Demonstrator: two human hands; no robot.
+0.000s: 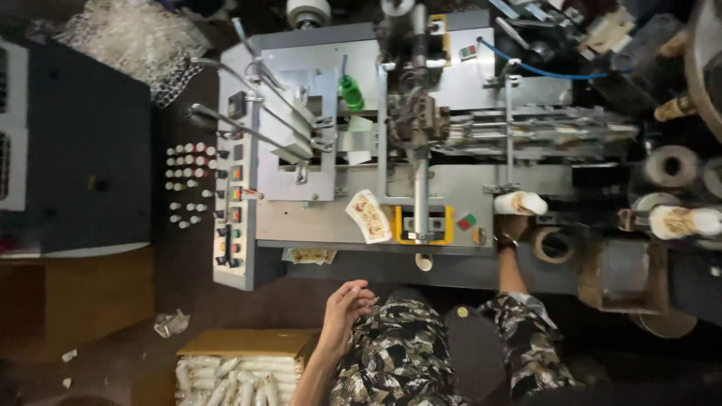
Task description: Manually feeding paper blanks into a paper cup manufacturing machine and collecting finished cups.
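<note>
A dim workshop with a dark brown floor (pixel 188 297) holds a grey metal packing machine (pixel 466 184) in the middle, a black metal cabinet (pixel 83 143) at the left, and an open brown cardboard box (pixel 248 343) near the bottom edge.

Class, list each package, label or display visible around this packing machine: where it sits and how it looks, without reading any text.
Printed cream-and-red flat sachet: lying tilted on the grey machine table.
Yellow-and-black rectangular label: machine front edge, beside the sachet.
Small red-and-green diamond sticker: right of the yellow label.
Open brown cardboard box: on the floor, near the left hand, holding white packets.
</note>
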